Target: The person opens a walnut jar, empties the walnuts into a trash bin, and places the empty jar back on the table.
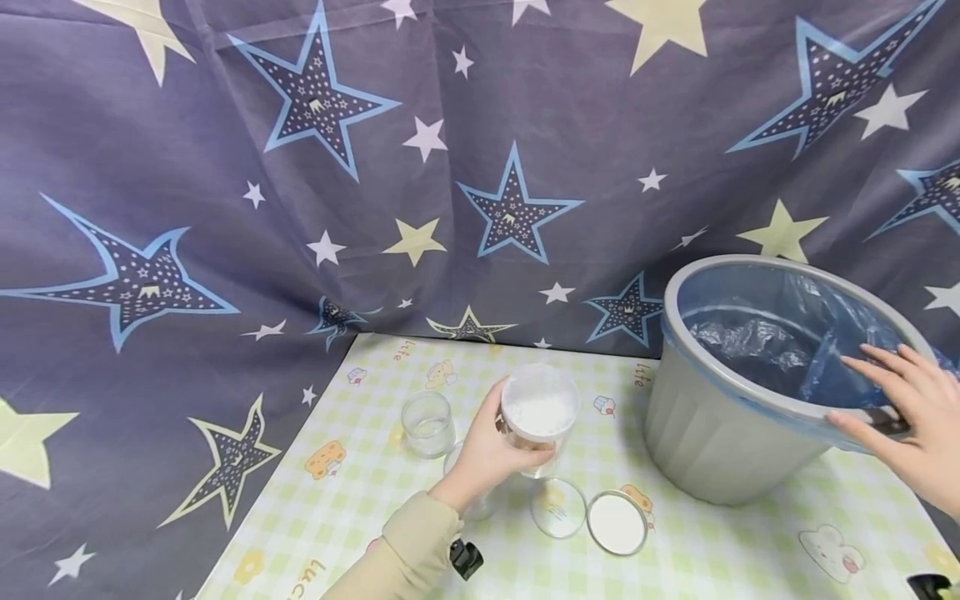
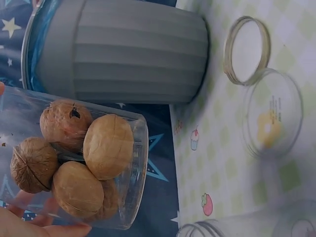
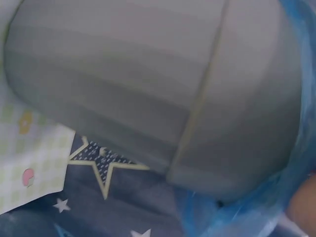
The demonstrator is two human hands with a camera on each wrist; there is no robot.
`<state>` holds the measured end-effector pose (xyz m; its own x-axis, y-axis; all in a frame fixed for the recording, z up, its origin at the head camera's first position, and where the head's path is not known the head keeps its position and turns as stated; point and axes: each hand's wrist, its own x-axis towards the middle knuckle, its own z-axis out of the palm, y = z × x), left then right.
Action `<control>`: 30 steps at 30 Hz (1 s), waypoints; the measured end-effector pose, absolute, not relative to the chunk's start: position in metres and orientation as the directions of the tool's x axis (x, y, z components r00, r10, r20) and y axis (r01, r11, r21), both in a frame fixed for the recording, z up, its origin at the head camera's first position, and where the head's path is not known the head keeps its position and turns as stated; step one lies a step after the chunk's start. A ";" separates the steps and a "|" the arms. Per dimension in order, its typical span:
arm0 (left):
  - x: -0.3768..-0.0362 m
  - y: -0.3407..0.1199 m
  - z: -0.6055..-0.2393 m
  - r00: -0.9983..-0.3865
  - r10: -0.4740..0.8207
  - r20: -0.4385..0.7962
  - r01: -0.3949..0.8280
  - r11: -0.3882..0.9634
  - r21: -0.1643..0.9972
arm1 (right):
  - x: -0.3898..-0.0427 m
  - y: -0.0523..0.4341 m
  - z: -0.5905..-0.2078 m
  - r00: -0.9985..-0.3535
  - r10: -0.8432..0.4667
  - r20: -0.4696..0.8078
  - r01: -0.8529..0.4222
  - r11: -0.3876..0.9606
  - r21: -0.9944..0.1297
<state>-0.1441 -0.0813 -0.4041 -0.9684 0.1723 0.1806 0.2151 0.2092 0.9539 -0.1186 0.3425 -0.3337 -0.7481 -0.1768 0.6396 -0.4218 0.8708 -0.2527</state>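
My left hand (image 1: pixel 483 454) grips a clear jar with a whitish top (image 1: pixel 542 404) above the table. Several walnuts (image 2: pixel 108 146) show through its wall in the left wrist view. On the right stands a grey bin (image 1: pixel 712 450) lined with a blue plastic bag (image 1: pixel 757 342). My right hand (image 1: pixel 911 408) is at the bin's near right rim, its fingers extended over the opening and the thumb on the outer side. Only a blurred edge of that hand enters the right wrist view.
A clear round lid (image 1: pixel 558 508) and a white lid with a metallic rim (image 1: pixel 617 522) lie side by side on the checked tablecloth (image 1: pixel 300 517). An uncovered glass jar (image 1: pixel 429 427) stands at the left. Another clear container is partly hidden by my left arm. A starry curtain hangs behind.
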 end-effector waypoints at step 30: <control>-0.138 -0.066 -0.417 -0.910 0.326 0.256 0.370 0.359 0.857 | -0.116 0.198 -0.382 -0.485 -0.412 0.772 -0.824 0.511 -0.245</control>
